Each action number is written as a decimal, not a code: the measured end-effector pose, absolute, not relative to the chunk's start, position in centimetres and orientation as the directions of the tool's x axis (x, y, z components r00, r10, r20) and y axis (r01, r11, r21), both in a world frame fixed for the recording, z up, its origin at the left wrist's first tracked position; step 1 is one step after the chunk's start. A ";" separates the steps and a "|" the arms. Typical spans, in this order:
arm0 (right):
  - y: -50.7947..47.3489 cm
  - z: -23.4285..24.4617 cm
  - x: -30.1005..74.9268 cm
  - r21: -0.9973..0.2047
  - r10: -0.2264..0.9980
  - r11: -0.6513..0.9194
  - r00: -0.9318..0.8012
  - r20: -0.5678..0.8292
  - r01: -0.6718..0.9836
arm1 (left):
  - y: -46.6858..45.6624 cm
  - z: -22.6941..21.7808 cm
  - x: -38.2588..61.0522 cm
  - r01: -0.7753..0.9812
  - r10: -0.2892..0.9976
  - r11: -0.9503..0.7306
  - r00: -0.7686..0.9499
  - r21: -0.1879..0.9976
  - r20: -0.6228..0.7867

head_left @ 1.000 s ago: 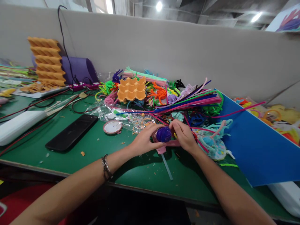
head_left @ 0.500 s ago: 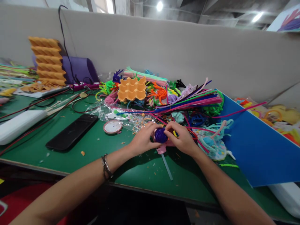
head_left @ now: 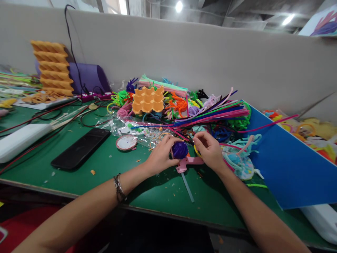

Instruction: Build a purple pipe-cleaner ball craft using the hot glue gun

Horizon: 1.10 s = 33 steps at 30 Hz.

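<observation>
My left hand [head_left: 163, 153] is closed round the side of a small round piece with a dark purple, fuzzy-looking coiled top [head_left: 180, 150]. To its right, my right hand [head_left: 209, 150] is raised with thumb and forefinger pinched together; whatever lies between the tips is too small to make out. Below the purple piece a pink glue gun [head_left: 186, 162] rests on the green table, a translucent glue stick [head_left: 187, 188] poking out of its back toward me. Part of a yellow loop [head_left: 196, 151] shows beside my right fingers.
Behind my hands lies a heap of colourful pipe cleaners [head_left: 223, 114] with an orange egg-carton piece [head_left: 148, 100]. At left are a black phone [head_left: 80, 148], a white box [head_left: 25, 140] and a round white-filled lid [head_left: 126, 142]. A blue board [head_left: 292, 165] leans at right.
My right hand has pulled away from the purple top, moving right and slightly up. More of the purple top and the pink glue gun now shows. My left hand has stayed put.
</observation>
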State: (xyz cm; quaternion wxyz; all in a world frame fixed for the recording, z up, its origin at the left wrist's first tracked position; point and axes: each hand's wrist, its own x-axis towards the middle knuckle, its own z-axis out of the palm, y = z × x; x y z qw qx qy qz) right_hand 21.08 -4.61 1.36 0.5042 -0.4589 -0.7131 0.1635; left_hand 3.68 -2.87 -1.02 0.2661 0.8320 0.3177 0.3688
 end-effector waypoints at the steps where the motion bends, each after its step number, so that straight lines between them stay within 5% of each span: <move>1: -4.6 1.3 21.0 -0.678 0.814 0.547 -0.120 0.569 0.491 | -2.9 -1.0 3.7 0.332 0.725 -0.656 0.526 0.678 0.445; 8: -5.0 1.5 20.8 -0.510 0.728 0.684 -0.437 0.529 0.522 | -2.7 -1.0 3.7 0.333 0.756 -0.621 0.496 0.710 0.428; 21: -4.7 1.2 20.6 -0.593 0.721 0.690 -0.327 0.611 0.414 | -2.5 -1.1 3.8 0.327 0.774 -0.599 0.469 0.731 0.425; 33: -4.5 0.8 20.7 -0.739 0.831 0.519 -0.053 0.553 0.430 | -2.4 -1.1 3.8 0.307 0.764 -0.612 0.470 0.729 0.443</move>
